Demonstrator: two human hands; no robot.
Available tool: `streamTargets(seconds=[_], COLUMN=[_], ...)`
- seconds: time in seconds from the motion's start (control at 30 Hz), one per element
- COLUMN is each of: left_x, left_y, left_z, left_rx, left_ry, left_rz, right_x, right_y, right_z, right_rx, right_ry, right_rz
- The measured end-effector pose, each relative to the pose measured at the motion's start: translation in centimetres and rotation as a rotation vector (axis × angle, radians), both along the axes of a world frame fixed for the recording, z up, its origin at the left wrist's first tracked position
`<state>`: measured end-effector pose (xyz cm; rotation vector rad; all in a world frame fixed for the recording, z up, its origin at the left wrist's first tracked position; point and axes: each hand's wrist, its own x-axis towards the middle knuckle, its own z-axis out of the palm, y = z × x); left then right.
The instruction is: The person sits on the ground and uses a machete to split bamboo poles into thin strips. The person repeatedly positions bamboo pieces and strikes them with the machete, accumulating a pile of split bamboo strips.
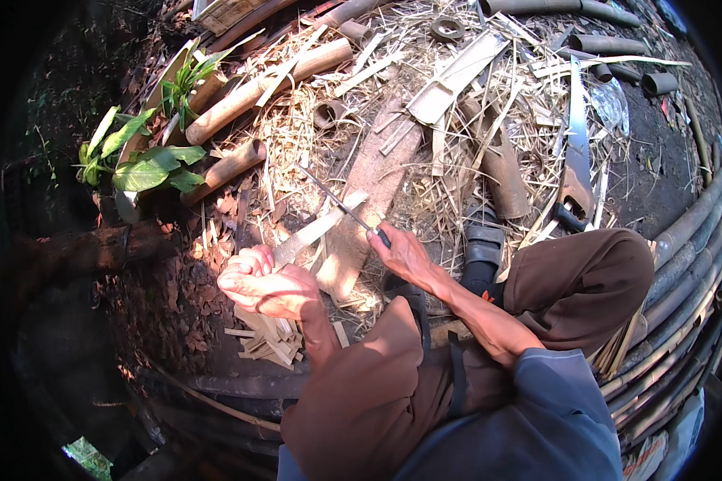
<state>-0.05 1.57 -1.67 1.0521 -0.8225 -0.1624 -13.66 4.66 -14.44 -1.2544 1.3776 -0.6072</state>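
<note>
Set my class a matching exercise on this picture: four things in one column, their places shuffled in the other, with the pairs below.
Column one:
1. Knife
2. Pale flat strip
3. Handsaw
4. Green leafy plant

Column two:
A. Lying toward the picture's right
B. Held in the left hand
C. At the picture's left
D. Gripped in the right hand

Pairs: 1-D, 2-B, 3-A, 4-C

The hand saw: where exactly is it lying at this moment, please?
In the head view, the hand saw lies at the upper right, its blade beside the clear plastic and its handle just above the person's bent right knee.
</note>
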Motion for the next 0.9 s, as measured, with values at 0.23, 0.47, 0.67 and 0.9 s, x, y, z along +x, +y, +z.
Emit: streamTargets(seconds=[0.23, 0.47, 0.67, 0.9], left_x=[-0.2, 1.2, 1.2, 2.7], left_y=[-0.3, 0.2, 0.4, -0.8], left_z=[-0.5, -1.3, -1.0, -0.3], left_rx=[-0.023, 0.023, -0.064, -0.051], left_ry=[-0.1, -0.215, -0.129, -0.039], left_rz=[-0.025, 0.044, -0.096, 0.032], right_x=[0.9, 0.9, -1.5, -2.3], right_y=[0.1, -0.3, -0.7, 0.2], right_z=[1.7, 3.1, -6.3, -6.9], right_rx=[-0.21, -0.006, -0.052, -0.05], right_ry=[0.068, -0.177, 0.143, 0.154], right_rz=[0.166, 0.04, -0.05, -0.071])
